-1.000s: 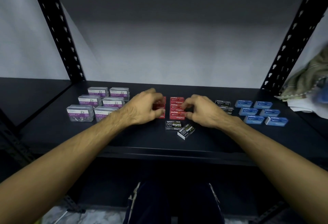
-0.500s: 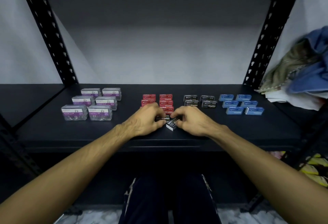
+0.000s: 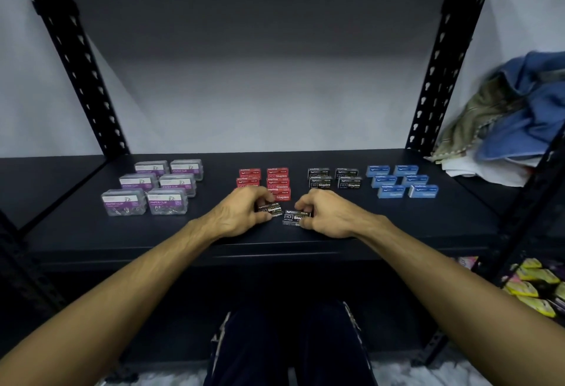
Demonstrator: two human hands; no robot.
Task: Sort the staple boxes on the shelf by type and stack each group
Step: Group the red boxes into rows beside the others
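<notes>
On the black shelf point(image 3: 305, 242) lie red staple boxes point(image 3: 277, 183) in the middle, black staple boxes point(image 3: 333, 178) to their right and blue staple boxes point(image 3: 400, 182) further right. Near the front edge my left hand point(image 3: 241, 211) grips a black staple box point(image 3: 270, 210). Beside it, my right hand point(image 3: 328, 213) grips another black staple box point(image 3: 296, 216), which lies on top of a further black box. The two hands are close together, just in front of the red group.
Several clear paper clip boxes with purple labels point(image 3: 153, 186) stand at the left of the shelf. A heap of cloth point(image 3: 516, 116) lies on the neighbouring shelf at right. Perforated black uprights point(image 3: 431, 79) frame the bay. Yellow packets point(image 3: 532, 287) sit lower right.
Both hands came back from the red boxes toward the front edge and closed on the two loose black boxes. The black box under my right hand has turned from skewed to straight.
</notes>
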